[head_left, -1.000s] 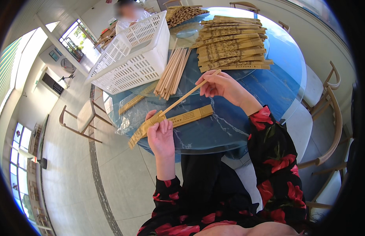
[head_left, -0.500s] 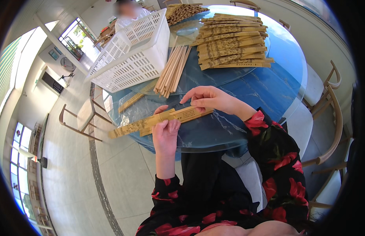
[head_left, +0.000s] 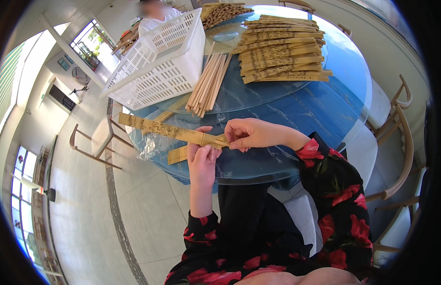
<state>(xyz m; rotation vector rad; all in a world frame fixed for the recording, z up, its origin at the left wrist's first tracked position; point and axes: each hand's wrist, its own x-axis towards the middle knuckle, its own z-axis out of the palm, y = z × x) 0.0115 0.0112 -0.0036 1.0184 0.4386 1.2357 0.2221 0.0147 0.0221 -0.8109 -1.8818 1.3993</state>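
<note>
A long gold-brown printed paper chopstick sleeve [head_left: 159, 128] is held over the near edge of the table, its long end pointing left. My left hand [head_left: 201, 164] pinches it between thumb and fingers near the middle. The fingers of my right hand [head_left: 251, 134] are closed on its right end. Below it, partly hidden by my left hand, lies another paper sleeve [head_left: 177, 156] on the table edge. Beyond my hands rests a loose bundle of bare wooden chopsticks [head_left: 208, 88]. Farther right is a big stack of printed sleeves [head_left: 282, 52].
A white slatted plastic basket [head_left: 156, 80] stands at the left of the round blue glass-topped table [head_left: 296, 107]. Another pile of sleeves [head_left: 223, 16] lies at the far side. Wooden chairs [head_left: 102, 137] surround the table. A person [head_left: 156, 21] is behind the basket.
My right hand has come down and closed on the sleeve's right end. The sleeve has tilted, its left end rising away from the lower sleeve.
</note>
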